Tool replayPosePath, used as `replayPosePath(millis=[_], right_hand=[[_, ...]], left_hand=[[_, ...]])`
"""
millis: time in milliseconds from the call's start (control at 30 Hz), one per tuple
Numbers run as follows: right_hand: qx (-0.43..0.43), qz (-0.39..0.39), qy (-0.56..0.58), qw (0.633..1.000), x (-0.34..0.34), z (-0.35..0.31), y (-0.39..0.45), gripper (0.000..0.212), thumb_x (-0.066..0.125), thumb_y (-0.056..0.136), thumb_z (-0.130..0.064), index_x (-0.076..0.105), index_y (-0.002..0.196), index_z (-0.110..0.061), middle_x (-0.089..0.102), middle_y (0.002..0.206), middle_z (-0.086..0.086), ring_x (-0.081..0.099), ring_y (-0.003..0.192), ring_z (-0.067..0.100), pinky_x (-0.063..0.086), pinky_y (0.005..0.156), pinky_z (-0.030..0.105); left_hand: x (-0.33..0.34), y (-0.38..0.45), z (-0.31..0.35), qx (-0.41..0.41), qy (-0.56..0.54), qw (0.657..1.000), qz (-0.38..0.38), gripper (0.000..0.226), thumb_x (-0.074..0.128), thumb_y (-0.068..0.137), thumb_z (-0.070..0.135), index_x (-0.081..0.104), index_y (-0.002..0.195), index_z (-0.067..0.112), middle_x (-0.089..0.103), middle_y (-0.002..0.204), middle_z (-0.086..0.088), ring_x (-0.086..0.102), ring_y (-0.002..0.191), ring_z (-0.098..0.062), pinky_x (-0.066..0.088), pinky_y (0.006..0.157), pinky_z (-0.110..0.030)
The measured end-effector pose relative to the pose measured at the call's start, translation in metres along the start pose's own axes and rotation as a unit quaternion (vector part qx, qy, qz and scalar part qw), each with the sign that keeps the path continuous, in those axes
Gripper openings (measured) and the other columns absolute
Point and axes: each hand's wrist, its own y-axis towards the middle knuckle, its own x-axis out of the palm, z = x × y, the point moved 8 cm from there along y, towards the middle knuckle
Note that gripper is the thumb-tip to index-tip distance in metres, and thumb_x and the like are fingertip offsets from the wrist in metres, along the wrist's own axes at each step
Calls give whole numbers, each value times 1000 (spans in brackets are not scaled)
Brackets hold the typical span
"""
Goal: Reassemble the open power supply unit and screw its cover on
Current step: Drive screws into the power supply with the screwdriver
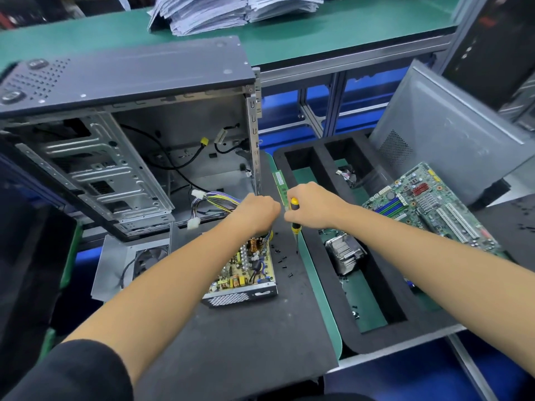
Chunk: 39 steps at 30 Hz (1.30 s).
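Observation:
The open power supply unit (pixel 246 273) lies on the black mat, its yellow circuit board exposed. Its grey cover with the fan (pixel 130 261) lies flat to the left, joined by a black wire. My left hand (pixel 257 211) is curled above the unit's far end, where the bundle of coloured cables (pixel 214 199) leaves it; what the fingers hold is hidden. My right hand (pixel 312 206) grips a yellow-and-black screwdriver (pixel 294 224) upright, tip down near the mat. Several small black screws (pixel 282 260) lie scattered right of the unit.
An open computer case (pixel 124 131) stands behind the unit. A RAM stick (pixel 280 185) lies by the right hand. A black foam tray (pixel 324 238) holds a heatsink (pixel 344 253). A motherboard (pixel 434 206) and a grey side panel (pixel 451 131) sit at the right.

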Motion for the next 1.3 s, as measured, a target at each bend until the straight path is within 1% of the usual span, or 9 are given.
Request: replayPosePath(millis=[167, 400, 567, 700, 800, 900, 1033, 1200, 1300], right_hand=[[5, 10, -1, 1000, -2, 0, 0, 27, 62, 80, -23, 42, 62, -17, 49, 63, 2, 39, 51, 17, 32, 49, 26], [5, 27, -7, 1000, -1, -9, 9, 24, 62, 79, -24, 45, 66, -13, 49, 64, 3, 38, 50, 17, 30, 46, 26], [-3, 25, 8, 1000, 5, -19, 14, 20, 61, 81, -23, 50, 71, -10, 58, 71, 7, 41, 52, 16, 31, 47, 26], [-8, 33, 18, 999, 7, -28, 18, 17, 60, 82, -21, 57, 81, -5, 65, 77, 10, 43, 50, 16, 31, 46, 25], [-7, 42, 34, 999, 8, -32, 20, 15, 59, 83, -21, 56, 82, -6, 64, 78, 10, 42, 51, 16, 31, 47, 26], [-6, 48, 37, 998, 11, -34, 22, 14, 58, 84, -21, 55, 83, -7, 63, 78, 10, 43, 51, 17, 34, 48, 27], [-9, 48, 34, 998, 15, -34, 23, 13, 57, 85, -20, 55, 83, -8, 62, 77, 10, 44, 51, 19, 33, 48, 27], [-14, 45, 22, 999, 21, -34, 27, 11, 56, 84, -21, 54, 82, -10, 61, 75, 7, 48, 56, 21, 37, 49, 28], [-15, 43, 14, 999, 24, -33, 31, 10, 56, 83, -21, 53, 82, -11, 60, 75, 7, 48, 58, 22, 36, 49, 29]], left_hand=[[5, -5, 7, 44, 12, 998, 32, 18, 47, 91, 3, 57, 104, 9, 54, 106, -9, 59, 95, -28, 34, 70, -33], [17, -37, -17, 81, -152, 979, 108, 12, 56, 91, 9, 64, 100, 7, 57, 101, -8, 56, 90, -29, 39, 71, -34], [45, -66, -44, 39, -251, 956, 144, 21, 65, 90, 23, 70, 101, 5, 57, 96, -9, 59, 87, -31, 44, 74, -40], [42, -77, -44, 40, -236, 951, 197, 48, 54, 92, 51, 73, 81, 9, 55, 80, -3, 56, 72, -23, 43, 61, -32], [24, -79, -45, 60, -187, 940, 278, 36, 73, 84, 30, 66, 61, 4, 56, 71, -5, 56, 67, -27, 45, 54, -33], [28, -68, -44, 74, -192, 949, 238, 14, 79, 76, 16, 67, 78, 8, 60, 90, -8, 56, 81, -28, 49, 68, -39], [58, -60, -38, 90, -243, 956, 134, 47, 51, 81, 1, 60, 124, 18, 51, 129, -3, 46, 115, -21, 40, 94, -34], [67, -58, -35, 77, -245, 959, 121, 44, 46, 96, 46, 60, 130, 21, 50, 135, -6, 48, 119, -22, 41, 95, -35], [71, -55, -33, 74, -258, 953, 139, 40, 55, 93, 47, 67, 121, 20, 54, 128, -6, 52, 114, -23, 47, 89, -38]])
